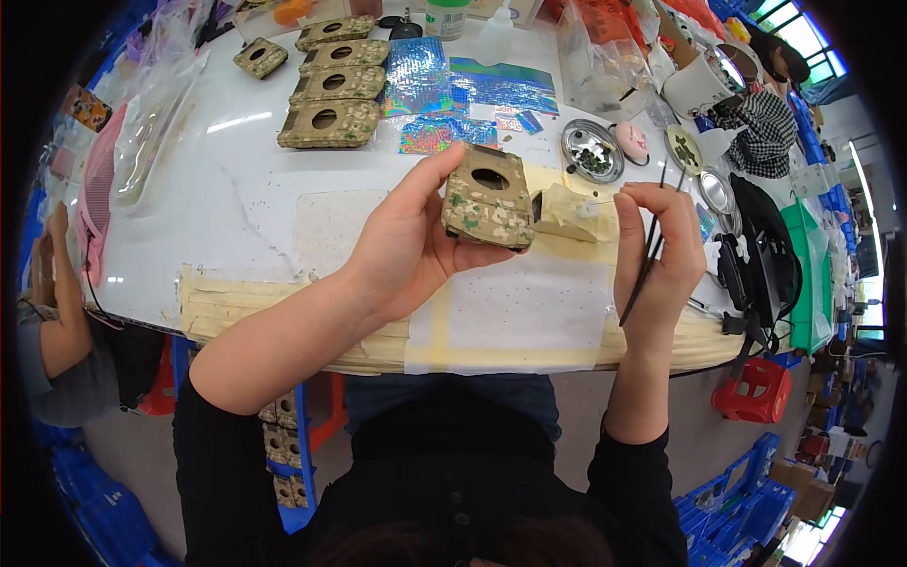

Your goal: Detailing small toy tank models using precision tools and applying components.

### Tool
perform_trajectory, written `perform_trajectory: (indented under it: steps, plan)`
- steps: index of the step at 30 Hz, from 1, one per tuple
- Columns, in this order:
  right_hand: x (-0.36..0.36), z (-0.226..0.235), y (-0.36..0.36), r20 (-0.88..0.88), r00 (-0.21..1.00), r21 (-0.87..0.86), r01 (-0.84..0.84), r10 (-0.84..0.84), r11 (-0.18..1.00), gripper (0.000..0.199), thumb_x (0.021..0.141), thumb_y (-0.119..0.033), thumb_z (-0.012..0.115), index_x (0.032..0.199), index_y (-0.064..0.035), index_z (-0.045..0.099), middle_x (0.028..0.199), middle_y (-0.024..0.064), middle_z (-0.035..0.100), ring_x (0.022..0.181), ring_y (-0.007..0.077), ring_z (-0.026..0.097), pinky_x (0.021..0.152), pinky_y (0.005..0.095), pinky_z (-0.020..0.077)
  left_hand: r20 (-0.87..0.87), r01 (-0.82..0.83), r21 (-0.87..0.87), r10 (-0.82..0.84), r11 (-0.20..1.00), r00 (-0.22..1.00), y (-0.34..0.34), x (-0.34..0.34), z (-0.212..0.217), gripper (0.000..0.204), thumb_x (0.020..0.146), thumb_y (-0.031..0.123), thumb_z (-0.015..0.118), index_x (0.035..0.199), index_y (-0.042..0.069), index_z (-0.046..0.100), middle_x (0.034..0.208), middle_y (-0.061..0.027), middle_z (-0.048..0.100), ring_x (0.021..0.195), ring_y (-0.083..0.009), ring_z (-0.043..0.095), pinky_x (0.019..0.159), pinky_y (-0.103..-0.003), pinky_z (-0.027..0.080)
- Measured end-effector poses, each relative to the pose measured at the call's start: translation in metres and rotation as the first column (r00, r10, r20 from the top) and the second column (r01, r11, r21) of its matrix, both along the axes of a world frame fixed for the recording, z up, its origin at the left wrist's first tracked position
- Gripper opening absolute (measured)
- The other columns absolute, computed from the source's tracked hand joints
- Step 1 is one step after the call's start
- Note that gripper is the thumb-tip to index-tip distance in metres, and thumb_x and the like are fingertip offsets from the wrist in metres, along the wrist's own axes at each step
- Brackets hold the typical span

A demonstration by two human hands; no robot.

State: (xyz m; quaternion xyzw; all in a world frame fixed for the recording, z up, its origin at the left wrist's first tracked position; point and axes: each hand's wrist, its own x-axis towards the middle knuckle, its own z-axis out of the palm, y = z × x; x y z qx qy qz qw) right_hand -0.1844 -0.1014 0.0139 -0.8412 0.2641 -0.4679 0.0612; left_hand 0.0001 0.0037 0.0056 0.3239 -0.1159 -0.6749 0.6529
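My left hand [402, 231] grips a camouflage-painted model tank hull [484, 206] by its edges, tilted up, its round hole showing. In my right hand [669, 241] is a pair of black tweezers [644, 274], lying across the palm with the tips pointing away from me. A thin pale stick [605, 200] runs from my right thumb and fingertips toward a block wrapped in yellowish tape [564, 225]; whether they pinch it is hard to tell. That block stands just right of the hull. White paper [515, 312] taped to the table's front edge lies beneath both hands.
Several matching hulls [329, 123] stand in a column at the back left, beside a small camouflage turret [260, 59]. Shiny holographic sheets [416, 76] lie behind my left hand. A metal dish [567, 156] holds small dark green parts. Another person [61, 331] sits at the left.
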Motion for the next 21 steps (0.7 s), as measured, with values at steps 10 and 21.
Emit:
perform_trajectory:
  steps: [10,21]
  plan:
    - [-0.033,-0.004,0.008,0.071,0.994,0.311,-0.098,0.080,0.945,0.044,0.089,-0.036,0.053,0.110,0.0019,0.052,0.095,0.0138,0.061,0.092,0.0229,0.058,0.085,0.0333,0.0410,-0.001,-0.016,-0.063,0.016,0.998,1.000,-0.002,0.004,-0.004,0.047,0.094,0.037,0.038,0.120,-0.002,0.046,0.094,-0.0202,0.060,0.077,-0.0265,0.065,0.065,-0.030,0.058]
    - [-0.084,-0.026,0.038,0.228,0.953,0.704,-0.304,0.201,0.642,0.027,0.078,-0.001,0.066,0.102,0.0060,0.057,0.088,0.0126,0.064,0.090,0.0186,0.061,0.079,0.0269,0.0449,-0.028,-0.014,-0.045,0.013,0.999,1.000,-0.003,0.002,-0.004,0.049,0.094,0.036,0.038,0.120,-0.004,0.045,0.094,-0.0212,0.059,0.076,-0.0263,0.065,0.063,-0.028,0.059]
